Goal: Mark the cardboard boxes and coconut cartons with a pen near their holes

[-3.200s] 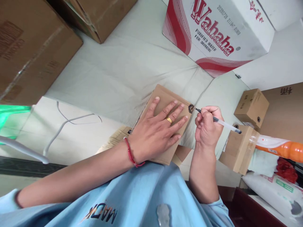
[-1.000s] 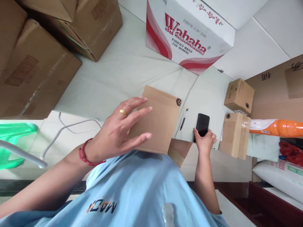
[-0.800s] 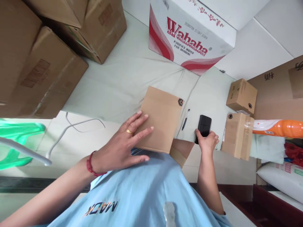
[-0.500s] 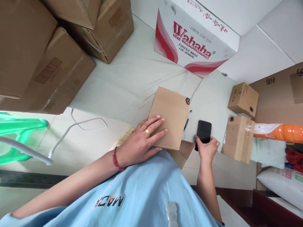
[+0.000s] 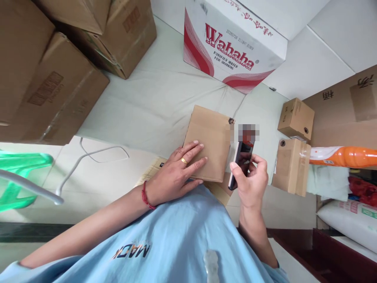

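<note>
My left hand (image 5: pixel 176 171) lies with its fingers stretched out across the brown cardboard box (image 5: pixel 210 131) in front of me. A gold ring and a red bracelet are on it. To the right of that box, my right hand (image 5: pixel 252 181) grips a black smartphone (image 5: pixel 243 159) between thumb and fingers. The phone is raised and tilted, and its upper end is blurred by a pixelated patch. Its screen is dark with reflections. The pen that lay beside the box cannot be made out now.
A white and red Wahaha carton (image 5: pixel 229 51) stands at the back of the table (image 5: pixel 141 102). Large brown cartons (image 5: pixel 59 86) fill the left. Two small boxes (image 5: pixel 290 167) and an orange bottle (image 5: pixel 344 156) are at right. A green stool (image 5: pixel 26 177) stands at lower left.
My right hand has lifted the smartphone off the table and tilted it, bringing it left toward the box. My left hand stays on the box. The whole view has shifted slightly.
</note>
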Demonstrator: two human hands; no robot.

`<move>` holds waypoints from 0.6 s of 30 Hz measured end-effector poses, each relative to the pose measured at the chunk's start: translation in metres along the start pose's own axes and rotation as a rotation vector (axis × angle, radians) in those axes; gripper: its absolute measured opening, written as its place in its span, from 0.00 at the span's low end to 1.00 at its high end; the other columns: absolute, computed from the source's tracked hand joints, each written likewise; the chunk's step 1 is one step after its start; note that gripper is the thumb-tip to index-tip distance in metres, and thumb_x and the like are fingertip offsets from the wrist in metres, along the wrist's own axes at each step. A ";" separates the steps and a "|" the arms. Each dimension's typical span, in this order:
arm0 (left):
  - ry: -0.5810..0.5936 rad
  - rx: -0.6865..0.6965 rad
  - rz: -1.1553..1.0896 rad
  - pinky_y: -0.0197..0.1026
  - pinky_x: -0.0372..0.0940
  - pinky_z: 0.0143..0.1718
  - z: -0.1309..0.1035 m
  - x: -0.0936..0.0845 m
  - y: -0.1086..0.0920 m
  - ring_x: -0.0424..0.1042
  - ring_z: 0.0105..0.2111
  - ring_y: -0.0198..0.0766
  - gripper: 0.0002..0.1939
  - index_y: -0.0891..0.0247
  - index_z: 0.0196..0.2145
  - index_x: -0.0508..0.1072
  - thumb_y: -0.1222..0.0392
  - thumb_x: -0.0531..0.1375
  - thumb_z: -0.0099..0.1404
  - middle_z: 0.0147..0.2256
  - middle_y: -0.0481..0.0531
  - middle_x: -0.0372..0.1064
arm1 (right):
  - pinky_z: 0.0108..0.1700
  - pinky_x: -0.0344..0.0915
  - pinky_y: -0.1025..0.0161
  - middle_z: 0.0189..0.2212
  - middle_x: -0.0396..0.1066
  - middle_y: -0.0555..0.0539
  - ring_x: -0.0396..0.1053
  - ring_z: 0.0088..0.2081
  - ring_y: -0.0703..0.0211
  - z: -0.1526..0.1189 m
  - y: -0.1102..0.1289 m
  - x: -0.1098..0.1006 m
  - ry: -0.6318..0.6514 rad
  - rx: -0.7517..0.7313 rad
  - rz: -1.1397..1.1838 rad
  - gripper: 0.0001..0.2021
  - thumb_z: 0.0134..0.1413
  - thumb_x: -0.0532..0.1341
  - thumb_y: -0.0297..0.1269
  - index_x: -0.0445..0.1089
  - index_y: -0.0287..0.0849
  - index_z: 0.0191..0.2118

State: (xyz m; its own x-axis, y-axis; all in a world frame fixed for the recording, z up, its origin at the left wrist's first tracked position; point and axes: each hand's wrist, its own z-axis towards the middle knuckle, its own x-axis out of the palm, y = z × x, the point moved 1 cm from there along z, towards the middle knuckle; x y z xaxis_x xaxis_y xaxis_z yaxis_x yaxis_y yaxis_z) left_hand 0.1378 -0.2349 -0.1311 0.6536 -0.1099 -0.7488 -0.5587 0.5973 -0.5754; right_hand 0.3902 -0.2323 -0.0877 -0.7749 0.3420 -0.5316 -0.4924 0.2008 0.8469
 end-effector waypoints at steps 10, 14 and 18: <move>0.047 0.007 0.052 0.68 0.67 0.69 0.001 -0.002 0.000 0.59 0.76 0.65 0.29 0.66 0.68 0.72 0.50 0.66 0.76 0.74 0.73 0.60 | 0.53 0.73 0.46 0.46 0.72 0.44 0.75 0.47 0.49 0.000 0.017 0.038 -0.075 -0.056 -0.137 0.35 0.45 0.76 0.64 0.65 0.46 0.49; 0.021 0.022 0.052 0.69 0.68 0.68 0.001 -0.001 0.001 0.59 0.75 0.66 0.28 0.68 0.67 0.73 0.50 0.65 0.77 0.73 0.75 0.61 | 0.55 0.72 0.45 0.48 0.71 0.43 0.73 0.48 0.48 -0.001 0.017 0.037 -0.069 -0.093 -0.176 0.35 0.46 0.75 0.64 0.65 0.46 0.49; 0.033 0.013 0.026 0.69 0.66 0.70 0.001 0.001 0.002 0.58 0.76 0.66 0.29 0.66 0.68 0.72 0.48 0.64 0.77 0.74 0.73 0.60 | 0.54 0.72 0.46 0.48 0.71 0.43 0.73 0.48 0.49 -0.003 0.016 0.037 -0.064 -0.098 -0.187 0.35 0.46 0.75 0.64 0.66 0.46 0.50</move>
State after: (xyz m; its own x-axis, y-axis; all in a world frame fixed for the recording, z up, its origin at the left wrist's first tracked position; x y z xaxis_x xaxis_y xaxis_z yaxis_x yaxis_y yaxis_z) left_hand 0.1379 -0.2332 -0.1332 0.6213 -0.1201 -0.7743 -0.5688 0.6106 -0.5511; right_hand 0.3526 -0.2190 -0.0941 -0.6412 0.3652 -0.6749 -0.6638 0.1774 0.7266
